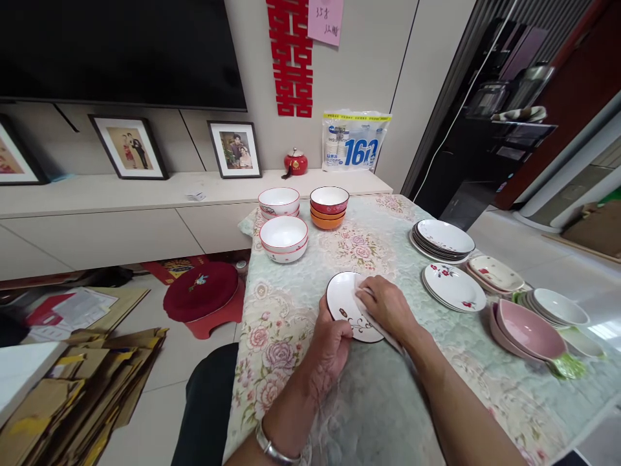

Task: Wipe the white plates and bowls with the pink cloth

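Note:
A white plate (347, 298) with a dark rim and a brown scroll pattern is held tilted over the table. My left hand (332, 336) grips its lower left edge, thumb on the face and fingers behind. My right hand (388, 307) presses a white cloth or tissue (385, 331) against the plate's right side; its fingers are closed on it. Part of the plate is hidden under that hand. Beyond the plate stand white bowls with red rims (284, 239) and a stack of orange and red bowls (328, 213).
The table has a floral cloth (281, 323). To the right are stacked dark-rimmed plates (444, 236), flowered plates (453, 288), square-looking dishes (495, 273), pink bowls (531, 329) and white bowls (560, 306). A red stool (201, 291) and flattened cardboard (107, 382) are at the left.

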